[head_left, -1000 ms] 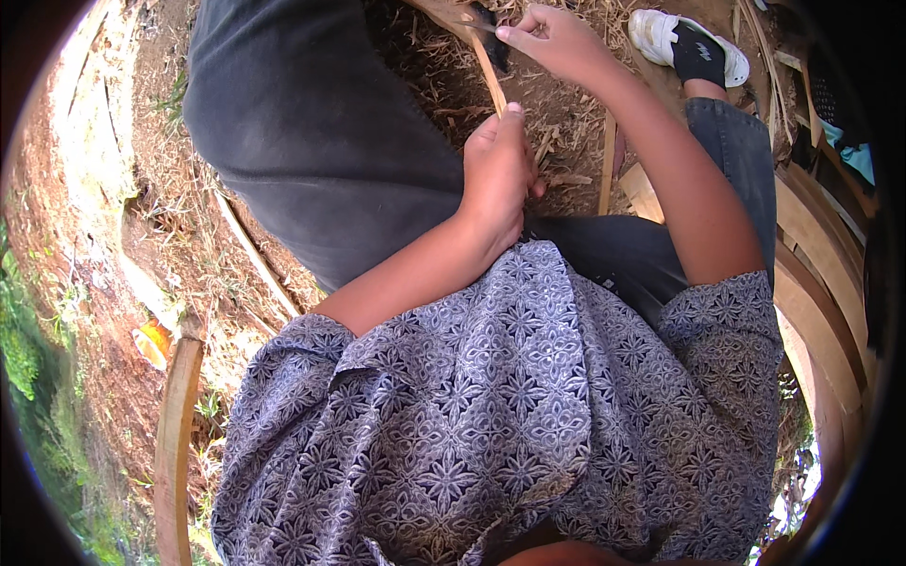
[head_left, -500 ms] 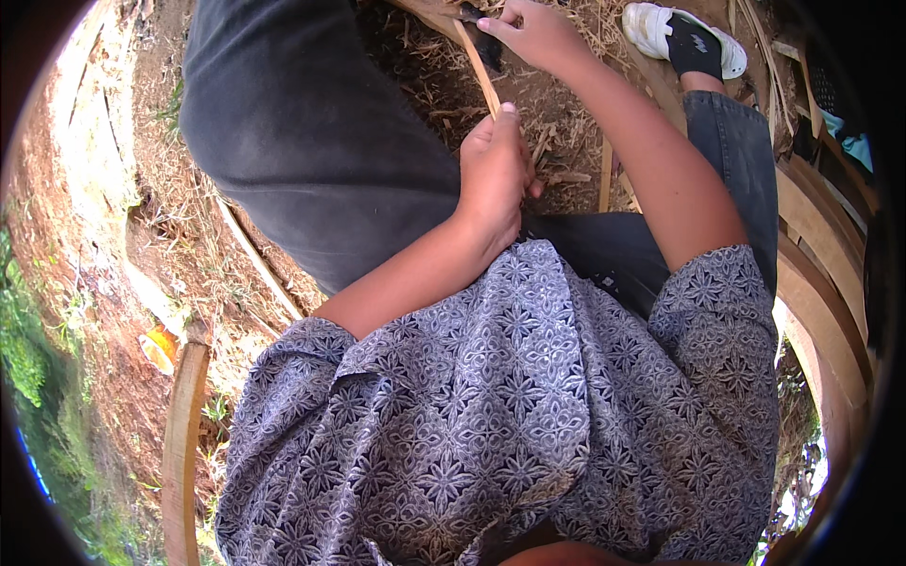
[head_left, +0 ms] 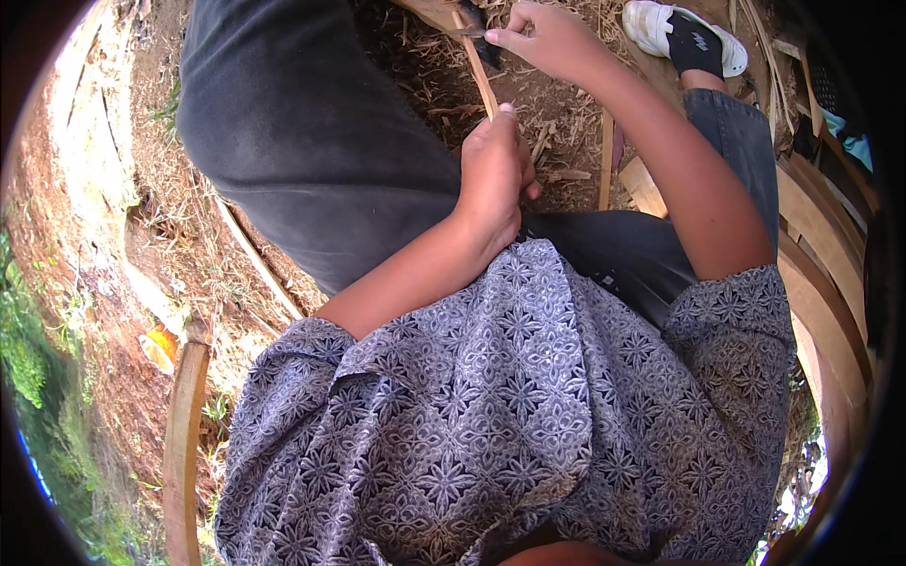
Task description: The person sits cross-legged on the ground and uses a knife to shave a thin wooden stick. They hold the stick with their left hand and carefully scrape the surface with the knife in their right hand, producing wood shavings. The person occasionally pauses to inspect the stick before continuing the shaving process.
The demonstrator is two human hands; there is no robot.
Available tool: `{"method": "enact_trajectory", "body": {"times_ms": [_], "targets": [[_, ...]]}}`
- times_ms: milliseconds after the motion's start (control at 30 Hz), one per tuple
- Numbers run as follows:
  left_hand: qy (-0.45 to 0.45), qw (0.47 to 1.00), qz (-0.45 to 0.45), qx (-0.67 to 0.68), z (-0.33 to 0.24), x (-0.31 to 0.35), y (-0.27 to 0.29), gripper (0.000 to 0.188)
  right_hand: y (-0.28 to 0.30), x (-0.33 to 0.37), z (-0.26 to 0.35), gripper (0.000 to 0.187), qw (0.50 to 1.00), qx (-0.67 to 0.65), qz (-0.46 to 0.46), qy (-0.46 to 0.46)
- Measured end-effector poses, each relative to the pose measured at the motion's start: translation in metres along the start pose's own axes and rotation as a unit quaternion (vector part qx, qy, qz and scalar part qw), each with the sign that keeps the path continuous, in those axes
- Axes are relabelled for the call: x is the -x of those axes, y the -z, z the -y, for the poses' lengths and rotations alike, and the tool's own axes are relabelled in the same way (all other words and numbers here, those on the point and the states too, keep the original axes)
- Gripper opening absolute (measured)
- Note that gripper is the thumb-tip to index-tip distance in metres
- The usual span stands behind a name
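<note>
My left hand (head_left: 493,162) is closed around the lower end of a thin, pale wooden strip (head_left: 481,77) that points up and away from me. Near the strip's far end, my right hand (head_left: 545,40) is closed on a small dark blade, seemingly a knife (head_left: 471,32), lying across the strip. Most of its handle is hidden in my fingers. Behind the strip's tip is a thicker piece of wood (head_left: 425,11) at the top edge, with a black, charred-looking part beside it.
Shavings litter the brown soil around my dark-trousered legs (head_left: 302,113). A white shoe (head_left: 651,26) shows at upper right. Curved wooden boards (head_left: 821,222) are stacked on the right. To the left stand a wooden post (head_left: 184,453) and an orange object (head_left: 159,349).
My right hand has drawn back slightly toward me and to the right, bringing the blade down along the strip. The right elbow has shifted outward; my left hand stays in place.
</note>
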State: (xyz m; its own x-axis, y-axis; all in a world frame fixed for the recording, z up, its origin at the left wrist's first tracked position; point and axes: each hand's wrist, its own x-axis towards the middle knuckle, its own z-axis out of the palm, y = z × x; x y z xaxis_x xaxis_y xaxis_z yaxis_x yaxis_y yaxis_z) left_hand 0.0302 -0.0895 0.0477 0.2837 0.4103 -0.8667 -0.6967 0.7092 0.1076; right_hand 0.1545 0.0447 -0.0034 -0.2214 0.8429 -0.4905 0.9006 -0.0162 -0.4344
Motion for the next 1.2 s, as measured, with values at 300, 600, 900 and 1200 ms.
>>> {"method": "enact_trajectory", "body": {"times_ms": [300, 600, 900, 1200], "targets": [[-0.003, 1.0, -0.01, -0.029, 0.0, -0.005, -0.001, 0.031, 0.002, -0.013, 0.03, 0.029, 0.994, 0.096, -0.028, -0.033], [-0.007, 0.999, 0.01, -0.041, 0.002, -0.002, -0.005, 0.03, 0.002, -0.034, 0.012, 0.031, 0.995, 0.089, -0.011, -0.044], [-0.001, 0.999, 0.037, -0.03, 0.0, -0.006, -0.002, 0.037, 0.008, -0.009, -0.011, 0.036, 0.998, 0.041, 0.016, 0.037], [0.01, 0.999, 0.028, -0.042, -0.001, -0.006, -0.004, 0.037, -0.006, -0.021, -0.001, 0.034, 0.998, 0.028, -0.007, -0.063]]}}
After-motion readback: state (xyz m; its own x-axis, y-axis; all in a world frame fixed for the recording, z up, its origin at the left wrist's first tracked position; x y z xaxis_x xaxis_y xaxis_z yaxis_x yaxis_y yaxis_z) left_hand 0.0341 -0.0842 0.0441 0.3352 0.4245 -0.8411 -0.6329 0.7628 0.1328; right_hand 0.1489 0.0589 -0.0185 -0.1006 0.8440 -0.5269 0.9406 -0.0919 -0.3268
